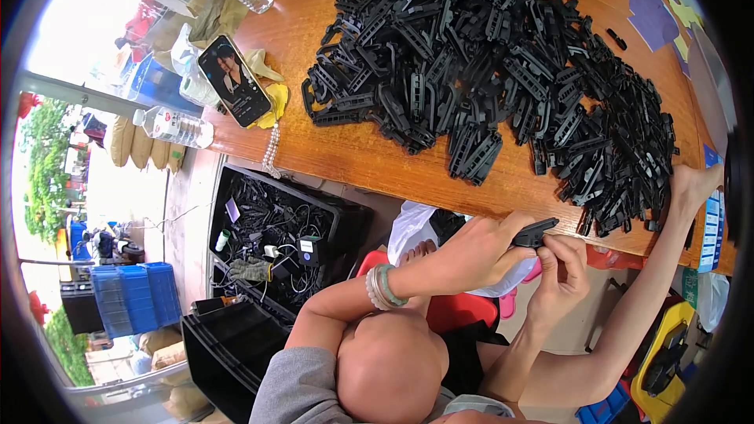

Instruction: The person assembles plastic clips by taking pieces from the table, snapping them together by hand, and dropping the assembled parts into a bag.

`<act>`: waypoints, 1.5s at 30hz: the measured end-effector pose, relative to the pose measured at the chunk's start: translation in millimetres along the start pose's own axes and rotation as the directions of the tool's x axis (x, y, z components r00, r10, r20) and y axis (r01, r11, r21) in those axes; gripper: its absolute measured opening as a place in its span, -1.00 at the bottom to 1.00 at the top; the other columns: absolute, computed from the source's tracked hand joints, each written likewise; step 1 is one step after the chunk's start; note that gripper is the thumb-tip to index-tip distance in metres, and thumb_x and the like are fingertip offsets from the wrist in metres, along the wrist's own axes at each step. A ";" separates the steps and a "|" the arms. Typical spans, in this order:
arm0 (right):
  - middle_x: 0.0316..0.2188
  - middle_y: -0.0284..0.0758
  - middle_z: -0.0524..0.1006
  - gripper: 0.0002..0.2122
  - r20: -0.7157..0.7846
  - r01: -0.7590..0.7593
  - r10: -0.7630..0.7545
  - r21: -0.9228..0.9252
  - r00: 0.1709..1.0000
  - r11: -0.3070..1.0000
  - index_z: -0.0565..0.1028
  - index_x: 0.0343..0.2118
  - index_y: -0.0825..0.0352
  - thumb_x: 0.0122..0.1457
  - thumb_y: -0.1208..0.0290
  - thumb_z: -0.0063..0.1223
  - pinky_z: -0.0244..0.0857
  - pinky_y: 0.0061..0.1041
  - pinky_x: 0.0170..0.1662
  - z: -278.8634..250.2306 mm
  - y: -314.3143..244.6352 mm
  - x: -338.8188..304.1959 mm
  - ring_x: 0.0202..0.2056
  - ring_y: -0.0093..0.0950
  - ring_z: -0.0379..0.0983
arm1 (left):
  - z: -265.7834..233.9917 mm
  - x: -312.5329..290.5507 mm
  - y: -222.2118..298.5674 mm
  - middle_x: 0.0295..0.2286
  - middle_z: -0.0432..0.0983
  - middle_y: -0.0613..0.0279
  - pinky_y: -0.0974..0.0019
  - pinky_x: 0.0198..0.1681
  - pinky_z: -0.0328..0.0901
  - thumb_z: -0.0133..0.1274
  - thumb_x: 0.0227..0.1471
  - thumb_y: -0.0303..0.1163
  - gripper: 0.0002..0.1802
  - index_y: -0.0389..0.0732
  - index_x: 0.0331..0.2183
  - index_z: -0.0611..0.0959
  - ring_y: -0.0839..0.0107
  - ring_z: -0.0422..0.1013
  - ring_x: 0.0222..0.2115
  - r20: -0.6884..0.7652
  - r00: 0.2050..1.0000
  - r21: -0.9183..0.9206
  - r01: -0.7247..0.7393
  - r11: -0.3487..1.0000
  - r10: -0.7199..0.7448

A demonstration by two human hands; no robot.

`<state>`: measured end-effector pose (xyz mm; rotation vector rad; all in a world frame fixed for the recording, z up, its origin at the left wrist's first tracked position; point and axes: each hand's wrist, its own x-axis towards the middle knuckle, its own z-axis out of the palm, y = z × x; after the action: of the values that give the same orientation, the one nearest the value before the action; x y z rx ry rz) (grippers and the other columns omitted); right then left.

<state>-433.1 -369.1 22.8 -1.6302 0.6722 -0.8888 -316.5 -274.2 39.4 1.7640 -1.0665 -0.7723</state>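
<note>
Hands: left [479, 251] and right [561, 271] grip pinched shut on black ribbed plastic clip [536, 232] | wooden table [369, 153]

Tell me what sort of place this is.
Probably a small assembly workshop: a wooden table heaped with black plastic parts, a crate of cables beneath, and both hands working one black part.

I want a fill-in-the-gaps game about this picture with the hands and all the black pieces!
Both hands, the left hand and right hand, pinch one small ____ plastic part.
The big pile of black plastic parts lies on a ____ table.
The left wrist wears a pale green ____.
A smartphone leans near two clear water ____.

Missing words: black; wooden; bracelet; bottles
</note>
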 end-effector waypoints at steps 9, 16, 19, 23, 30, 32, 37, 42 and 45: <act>-0.44 -0.30 0.43 -0.86 -0.038 0.065 -0.059 0.173 0.998 0.983 0.54 -0.39 0.45 -0.08 0.69 0.16 0.22 -0.69 -0.32 -1.3 19.0 -4.8 -0.40 -0.56 0.35 | 4.5 -3.5 -4.4 -0.47 0.46 -0.04 0.19 -0.52 0.27 0.08 -0.04 -0.42 -0.58 -0.33 -0.12 0.38 0.08 0.43 -0.51 -0.098 0.960 0.090 -0.254 0.963 0.263; -0.35 -0.32 0.42 -0.55 0.010 -0.170 0.182 0.418 0.983 0.892 0.42 -0.14 0.52 -0.10 0.42 0.29 0.21 -0.69 -0.26 3.6 6.5 4.6 -0.32 -0.60 0.33 | 6.5 -6.2 -8.8 -0.51 0.46 0.09 0.27 -0.59 0.23 0.09 -0.03 -0.37 -0.56 -0.30 -0.10 0.37 0.22 0.42 -0.57 -0.122 0.933 0.135 -0.322 0.937 0.338; -0.30 -0.32 0.42 -0.42 0.148 -0.230 0.181 0.464 0.972 0.855 0.36 -0.10 0.55 -0.11 0.25 0.32 0.22 -0.68 -0.24 -9.7 14.8 4.6 -0.31 -0.61 0.33 | 9.8 -8.8 -5.2 -0.51 0.46 0.10 0.28 -0.59 0.22 0.10 -0.04 -0.37 -0.53 -0.31 -0.09 0.37 0.24 0.42 -0.60 -0.144 0.910 0.132 -0.371 0.919 0.388; -0.29 -0.30 0.43 -0.38 0.248 -0.277 0.170 0.507 0.954 0.816 0.37 -0.14 0.54 -0.13 0.12 0.32 0.22 -0.67 -0.22 -14.9 21.3 2.1 -0.32 -0.60 0.34 | 11.8 -8.8 -2.3 -0.51 0.46 0.09 0.29 -0.59 0.21 0.13 -0.07 -0.37 -0.50 -0.32 -0.09 0.38 0.25 0.40 -0.64 -0.171 0.898 0.144 -0.385 0.912 0.406; -0.27 -0.26 0.45 -0.39 0.267 -0.343 0.230 0.538 0.936 0.770 0.35 -0.14 0.56 -0.11 0.14 0.30 0.24 -0.66 -0.23 -16.7 18.7 2.5 -0.30 -0.59 0.37 | 16.1 -7.1 -3.4 -0.58 0.45 0.08 0.29 -0.59 0.23 0.13 -0.07 -0.40 -0.53 -0.33 -0.11 0.39 0.22 0.41 -0.63 -0.190 0.912 0.053 -0.361 0.931 0.364; -0.27 -0.27 0.45 -0.40 0.289 -0.369 0.244 0.550 0.926 0.749 0.35 -0.14 0.56 -0.10 0.15 0.30 0.25 -0.65 -0.23 -14.8 23.6 3.1 -0.29 -0.58 0.37 | 16.9 -5.6 -7.5 -0.56 0.46 0.06 0.29 -0.58 0.25 0.13 -0.08 -0.40 -0.55 -0.33 -0.13 0.41 0.20 0.42 -0.61 -0.178 0.931 0.027 -0.319 0.948 0.318; -0.28 -0.32 0.45 -0.55 0.240 -0.372 0.284 0.568 0.928 0.734 0.38 -0.15 0.52 -0.03 0.32 0.24 0.27 -0.65 -0.25 -7.3 28.0 -1.7 -0.30 -0.58 0.38 | 15.0 -4.6 -7.8 -0.54 0.46 0.02 0.27 -0.56 0.28 0.14 -0.10 -0.43 -0.63 -0.34 -0.21 0.46 0.15 0.44 -0.58 -0.192 0.949 0.025 -0.249 0.968 0.249; -0.36 -0.30 0.49 -0.73 0.211 -0.339 0.268 0.664 0.940 0.667 0.41 -0.17 0.50 0.01 0.60 0.07 0.34 -0.63 -0.36 1.8 30.4 -0.6 -0.39 -0.57 0.42 | 16.7 -1.9 -10.0 -0.59 0.49 0.11 0.39 -0.62 0.23 0.19 -0.16 -0.45 -0.63 -0.28 -0.23 0.52 0.28 0.40 -0.68 -0.232 0.931 0.132 -0.255 0.958 0.281; -0.36 -0.30 0.49 -0.74 0.219 -0.325 0.240 0.673 0.946 0.665 0.42 -0.19 0.49 0.02 0.63 0.08 0.33 -0.62 -0.35 -2.0 37.9 -0.3 -0.37 -0.56 0.42 | 20.6 2.5 -12.7 -0.58 0.49 0.13 0.41 -0.60 0.25 0.18 -0.16 -0.49 -0.66 -0.30 -0.24 0.53 0.33 0.39 -0.67 -0.235 0.916 0.115 -0.307 0.945 0.327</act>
<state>-434.1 -378.8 -13.9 -0.8375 0.4075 -0.6894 -328.4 -281.5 19.5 1.6425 -1.1813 -0.3015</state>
